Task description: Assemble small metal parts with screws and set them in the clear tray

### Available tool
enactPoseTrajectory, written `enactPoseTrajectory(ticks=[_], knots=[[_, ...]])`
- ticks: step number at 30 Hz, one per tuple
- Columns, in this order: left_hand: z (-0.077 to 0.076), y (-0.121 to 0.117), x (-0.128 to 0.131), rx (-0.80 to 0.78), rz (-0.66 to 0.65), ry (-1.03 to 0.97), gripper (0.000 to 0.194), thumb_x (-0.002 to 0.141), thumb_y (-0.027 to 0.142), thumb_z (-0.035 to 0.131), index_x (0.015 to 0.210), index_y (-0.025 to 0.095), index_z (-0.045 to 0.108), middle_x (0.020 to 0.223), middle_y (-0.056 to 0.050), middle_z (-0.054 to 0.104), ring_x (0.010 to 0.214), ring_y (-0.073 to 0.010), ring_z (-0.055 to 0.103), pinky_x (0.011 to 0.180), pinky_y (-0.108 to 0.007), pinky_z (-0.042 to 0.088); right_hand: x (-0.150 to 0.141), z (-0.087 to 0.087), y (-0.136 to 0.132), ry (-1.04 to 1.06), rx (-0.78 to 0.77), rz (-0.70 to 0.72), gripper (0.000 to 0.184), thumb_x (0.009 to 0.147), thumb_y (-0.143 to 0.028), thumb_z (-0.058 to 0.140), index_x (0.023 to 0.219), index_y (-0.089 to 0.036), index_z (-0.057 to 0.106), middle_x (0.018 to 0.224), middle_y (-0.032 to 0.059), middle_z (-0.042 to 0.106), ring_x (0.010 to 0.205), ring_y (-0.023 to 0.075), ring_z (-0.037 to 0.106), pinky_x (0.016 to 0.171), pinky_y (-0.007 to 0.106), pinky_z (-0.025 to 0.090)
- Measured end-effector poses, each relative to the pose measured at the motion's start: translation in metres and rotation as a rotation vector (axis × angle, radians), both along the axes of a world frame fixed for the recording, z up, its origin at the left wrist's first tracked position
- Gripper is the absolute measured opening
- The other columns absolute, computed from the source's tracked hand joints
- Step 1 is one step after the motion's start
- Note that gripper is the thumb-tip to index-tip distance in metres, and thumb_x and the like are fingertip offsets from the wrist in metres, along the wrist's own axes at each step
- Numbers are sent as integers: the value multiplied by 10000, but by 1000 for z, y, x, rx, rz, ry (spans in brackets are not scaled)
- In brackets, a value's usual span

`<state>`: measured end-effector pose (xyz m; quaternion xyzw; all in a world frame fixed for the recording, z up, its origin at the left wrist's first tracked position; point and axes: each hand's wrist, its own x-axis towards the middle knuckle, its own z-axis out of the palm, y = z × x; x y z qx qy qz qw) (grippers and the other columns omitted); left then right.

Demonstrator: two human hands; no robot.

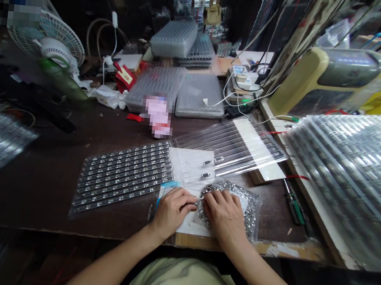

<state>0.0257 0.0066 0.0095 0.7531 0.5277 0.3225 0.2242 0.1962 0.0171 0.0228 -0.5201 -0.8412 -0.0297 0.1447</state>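
My left hand (174,206) is closed in a pinch, thumb against fingers. What it pinches is too small or hidden to make out. My right hand (227,210) rests over a clear bag of small metal parts (252,208), its fingers curled down and the tips hidden at the bag's left side. Under both hands lies a white sheet (190,226). To the left sits a clear tray filled with rows of small metal pieces (126,172). A clear grooved tray (224,141) extends behind the hands, with a few small metal pieces (206,163) near its left end.
Stacked clear trays (346,177) stand at the right beside a green-handled tool (298,212). More clear trays (200,98) lie at the back. A fan (56,44), a red box (124,77) and a cream-coloured machine (302,77) border the table.
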Motion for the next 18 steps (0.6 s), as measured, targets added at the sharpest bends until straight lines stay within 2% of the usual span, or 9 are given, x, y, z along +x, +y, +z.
enactPoseTrajectory(ticks=[4, 6, 9, 11, 15, 18], knots=[[-1, -1, 1, 12, -11, -55, 96, 807, 171, 649, 865, 207, 716, 789, -29, 672, 773, -162, 596, 714, -280, 465, 3, -3, -1, 167, -18, 22, 146, 864, -187, 536, 719, -197, 555, 665, 9, 565, 697, 170, 458, 672, 307, 276], [0, 0, -1, 27, -5, -86, 89, 808, 170, 648, 852, 209, 715, 783, -21, 671, 770, -153, 596, 706, -268, 461, 4, -3, -2, 259, -39, 48, 130, 881, -172, 497, 777, -186, 573, 702, 19, 587, 717, 172, 476, 689, 303, 304], [5, 4, -15, 83, 118, -22, 77, 816, 207, 645, 853, 221, 710, 809, -14, 674, 788, -155, 595, 731, -284, 443, 4, -3, -3, 360, -74, 132, 180, 916, -167, 433, 982, -186, 600, 875, 48, 642, 805, 183, 509, 736, 304, 343], [9, 8, -30, 123, 243, 98, 66, 806, 243, 659, 852, 238, 705, 835, -9, 677, 823, -175, 591, 773, -320, 416, 2, -3, -4, 387, -89, 167, 216, 932, -175, 410, 1021, -200, 605, 909, 50, 652, 821, 183, 519, 736, 303, 350], [7, 7, -59, 164, 398, 284, 51, 773, 278, 684, 818, 271, 708, 902, -16, 652, 894, -217, 565, 811, -369, 373, -10, -6, -4, 401, -104, 104, 167, 918, -235, 488, 830, -202, 626, 729, 16, 626, 715, 157, 508, 679, 292, 325], [4, -3, -74, 180, 443, 333, 61, 782, 264, 662, 821, 271, 709, 963, -28, 627, 938, -232, 550, 833, -388, 361, -21, -9, -4, 406, -111, 94, 148, 871, -282, 583, 750, -212, 632, 733, 2, 635, 726, 150, 500, 690, 295, 305]])
